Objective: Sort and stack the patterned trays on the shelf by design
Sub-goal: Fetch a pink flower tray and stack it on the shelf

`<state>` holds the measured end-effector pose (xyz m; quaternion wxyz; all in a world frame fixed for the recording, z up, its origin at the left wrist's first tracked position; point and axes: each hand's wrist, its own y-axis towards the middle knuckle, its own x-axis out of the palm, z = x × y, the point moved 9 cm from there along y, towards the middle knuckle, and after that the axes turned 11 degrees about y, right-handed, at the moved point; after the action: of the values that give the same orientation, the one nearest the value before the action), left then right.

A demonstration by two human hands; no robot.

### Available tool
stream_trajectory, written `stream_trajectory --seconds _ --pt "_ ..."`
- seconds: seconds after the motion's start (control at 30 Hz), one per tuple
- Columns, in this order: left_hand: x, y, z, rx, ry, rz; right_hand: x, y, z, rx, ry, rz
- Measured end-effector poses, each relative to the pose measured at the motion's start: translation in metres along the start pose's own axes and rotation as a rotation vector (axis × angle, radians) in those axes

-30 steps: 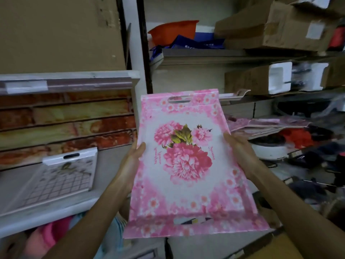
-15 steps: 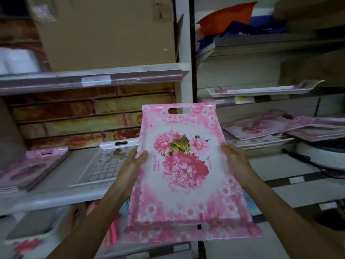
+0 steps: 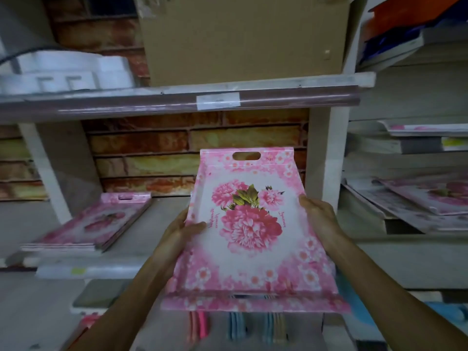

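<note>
So the pink floral tray (image 3: 249,231) is up in the air in front of the shelf (image 3: 162,216), tilted toward the camera, its far edge with the handle slot level with the brick-pattern backing. Bare shelf space sits behind it, with a stack of matching pink trays (image 3: 93,224) off to the left, well apart. Left hand (image 3: 177,234) grips the left rim, thumb curled over the face. Right hand (image 3: 320,219) clamps the right rim, fingers wrapped under.

Script beside the flowers on the held pink tray (image 3: 249,231) too small to read, left hand (image 3: 181,230) fingers hidden behind its edge, tray stack (image 3: 93,224) near the shelf's (image 3: 157,207) left end blurred, cardboard box (image 3: 243,36) cut off at top.
</note>
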<state>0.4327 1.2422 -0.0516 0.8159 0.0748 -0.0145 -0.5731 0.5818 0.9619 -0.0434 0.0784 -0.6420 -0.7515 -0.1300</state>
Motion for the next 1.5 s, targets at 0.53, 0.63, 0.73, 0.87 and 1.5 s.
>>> stream_trajectory --seconds 0.53,0.63,0.73,0.87,1.5 --pt "-0.131 0.142 -0.046 -0.117 0.156 0.165 0.125 0.079 0.064 0.084 -0.152 -0.139" --pt "-0.129 0.154 -0.061 -0.132 0.188 0.17 0.12 0.089 0.071 0.045 -0.239 -0.089" --pt "-0.121 0.16 -0.075 -0.123 0.271 0.154 0.116 0.104 0.084 0.028 -0.351 -0.041" --pt "-0.119 0.165 -0.094 -0.134 0.378 0.156 0.118 0.113 0.109 0.034 -0.435 -0.021" --pt "-0.132 0.188 -0.143 -0.118 0.868 0.145 0.115 0.132 0.175 0.006 -0.809 -0.024"
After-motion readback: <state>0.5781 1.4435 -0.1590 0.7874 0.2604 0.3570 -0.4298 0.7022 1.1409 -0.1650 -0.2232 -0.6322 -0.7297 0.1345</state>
